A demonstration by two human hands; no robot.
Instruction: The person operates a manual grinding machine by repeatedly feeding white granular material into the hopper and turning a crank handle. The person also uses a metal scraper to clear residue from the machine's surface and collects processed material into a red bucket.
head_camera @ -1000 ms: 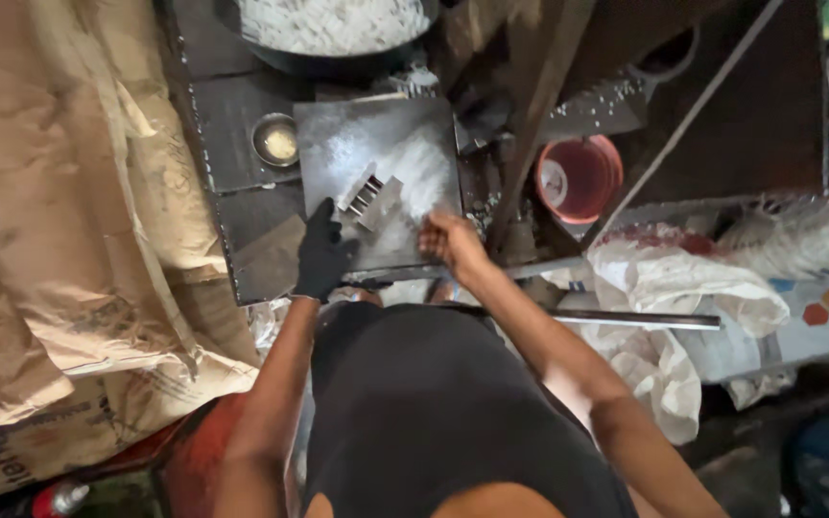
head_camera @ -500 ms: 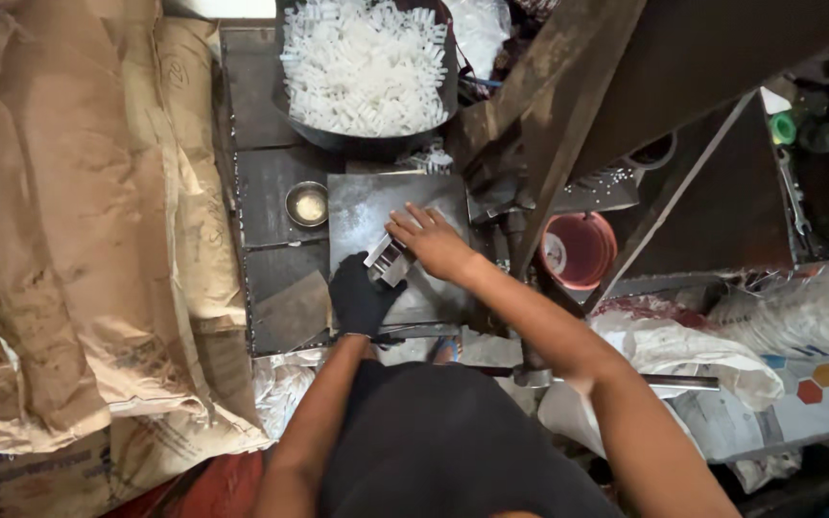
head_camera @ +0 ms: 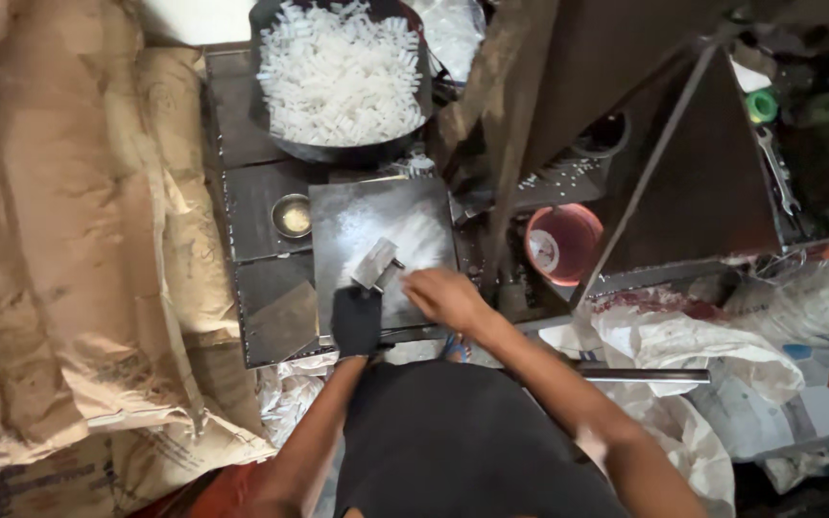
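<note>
My left hand (head_camera: pixel 357 321), in a black glove, grips the near end of a small metal scraper (head_camera: pixel 376 263). The scraper rests tilted on a square steel plate (head_camera: pixel 338 288) dusted with white powder. My bare right hand (head_camera: pixel 443 297) hovers over the plate's near right corner, just right of the scraper. It is blurred, with the fingers curled downward, so what it holds is hidden. Beyond the plate stands a wide dark pan (head_camera: pixel 338 152) heaped with small white pieces (head_camera: pixel 338 77).
A small round tin (head_camera: pixel 292 216) sits left of the plate on the dark bench. Brown paper sacks (head_camera: pixel 59 240) pile up on the left. A pink bucket (head_camera: pixel 563 245), slanted metal bars (head_camera: pixel 645 192) and white sacks (head_camera: pixel 683 345) crowd the right.
My right hand has come off the scraper and drawn back toward me, to the right. The gloved left hand stays on the tool. The view has shifted, showing more of the pan.
</note>
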